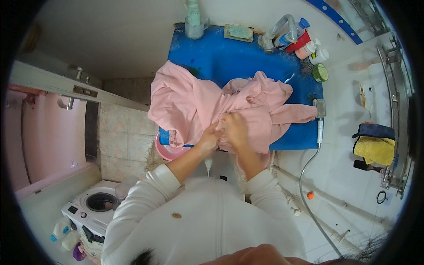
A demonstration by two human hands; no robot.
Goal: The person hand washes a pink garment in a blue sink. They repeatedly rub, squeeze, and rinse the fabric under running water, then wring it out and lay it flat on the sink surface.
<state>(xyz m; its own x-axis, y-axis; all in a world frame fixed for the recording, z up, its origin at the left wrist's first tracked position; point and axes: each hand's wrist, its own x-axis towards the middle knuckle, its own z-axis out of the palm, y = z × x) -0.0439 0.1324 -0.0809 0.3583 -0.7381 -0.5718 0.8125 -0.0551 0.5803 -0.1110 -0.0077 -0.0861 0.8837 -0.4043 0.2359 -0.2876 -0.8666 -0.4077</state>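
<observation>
A pink long-sleeved garment (195, 102) lies bunched over the blue sink counter (208, 49), its lower part reaching the front edge. One pink sleeve (294, 113) stretches right towards the shower head. At the garment's near middle, my left hand (211, 136) grips a fold of the cloth. My right hand (236, 127) is closed on the cloth right beside it, slightly blurred, with the knuckles up. The two hands are close together, and the fabric between them is mostly hidden by the fingers. Whitish suds or wetness show on my left wrist.
A metal faucet (278, 33), bottles (306, 49), a green round tub (320, 73) and a soap dish (238, 32) line the counter's back and right. The shower head (320, 107) rests at the right edge, its hose hanging. A pink basin (169, 150) sits below left; a washing machine (94, 205) stands behind.
</observation>
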